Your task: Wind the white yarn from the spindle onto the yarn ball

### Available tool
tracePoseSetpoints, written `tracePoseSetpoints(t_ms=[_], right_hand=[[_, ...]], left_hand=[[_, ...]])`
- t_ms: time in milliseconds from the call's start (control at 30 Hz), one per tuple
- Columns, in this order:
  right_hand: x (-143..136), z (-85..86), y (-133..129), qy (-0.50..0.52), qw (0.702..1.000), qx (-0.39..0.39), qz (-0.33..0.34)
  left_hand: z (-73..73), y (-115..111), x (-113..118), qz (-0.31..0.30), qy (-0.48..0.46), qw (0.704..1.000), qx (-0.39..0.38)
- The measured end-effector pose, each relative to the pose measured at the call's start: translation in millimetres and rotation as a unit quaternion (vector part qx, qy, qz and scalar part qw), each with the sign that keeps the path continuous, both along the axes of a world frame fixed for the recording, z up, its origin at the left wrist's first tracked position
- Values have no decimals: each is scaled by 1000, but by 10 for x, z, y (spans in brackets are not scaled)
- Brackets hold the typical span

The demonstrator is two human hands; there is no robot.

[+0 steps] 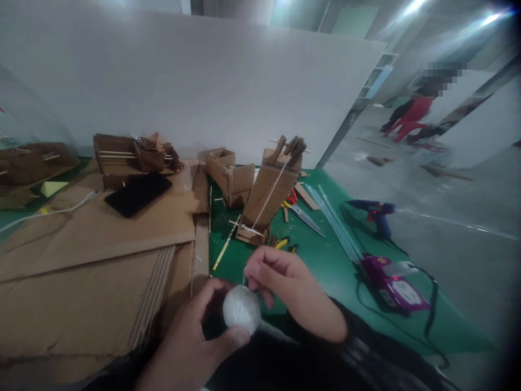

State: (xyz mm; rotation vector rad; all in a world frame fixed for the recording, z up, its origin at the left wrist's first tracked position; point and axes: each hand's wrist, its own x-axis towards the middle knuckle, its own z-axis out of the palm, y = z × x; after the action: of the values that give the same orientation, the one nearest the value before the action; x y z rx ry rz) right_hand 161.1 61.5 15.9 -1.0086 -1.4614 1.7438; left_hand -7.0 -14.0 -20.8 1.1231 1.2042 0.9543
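Observation:
A round whitish ball, perhaps wound string (241, 310), sits in my left hand (195, 336), with the thumb on its front and the fingers curled behind it. Just above and right of the ball, my right hand (285, 282) pinches a thin white string (245, 277) between thumb and fingertips. Beyond my hands, a cardboard structure (266, 195) leans upright on the green table (325, 260), with a white string running along its face and a stick across its lower end. A yellowish pencil-like stick (223, 251) lies to its left.
Scissors (305, 216), clear sticks (336, 225), a blue glue gun (376, 214) and a purple power strip (394, 288) lie at the right. Cardboard sheets (97, 293), a black phone (139, 194) and cardboard pieces (118, 155) fill the left. A person in red (415, 111) is farther back.

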Motion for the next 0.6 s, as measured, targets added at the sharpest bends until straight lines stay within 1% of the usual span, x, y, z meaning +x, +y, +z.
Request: tracePoseSetpoints(t_ms=[100,133,200,333,400,467,600], right_hand=[[6,108,-171,-83,987,136,8],[12,136,-210,-107,978,179,8],[25,173,-250,-142,962,233,14],[34,172,-227,-156,952,260,34],[27,153,-206,-164,950,263,36],[20,141,-197,-176,950,257,39],[22,149,-214,-187,951,241,44]], left_hand=[[21,32,6,-31,-67,997,7],[14,32,6,-36,-71,997,9],[-14,18,4,-30,-41,999,21],[-62,-44,4,-24,96,993,59],[-63,-77,1,-41,127,989,60],[-54,-103,-8,-55,110,991,45],[-40,-120,-52,-71,46,996,9]])
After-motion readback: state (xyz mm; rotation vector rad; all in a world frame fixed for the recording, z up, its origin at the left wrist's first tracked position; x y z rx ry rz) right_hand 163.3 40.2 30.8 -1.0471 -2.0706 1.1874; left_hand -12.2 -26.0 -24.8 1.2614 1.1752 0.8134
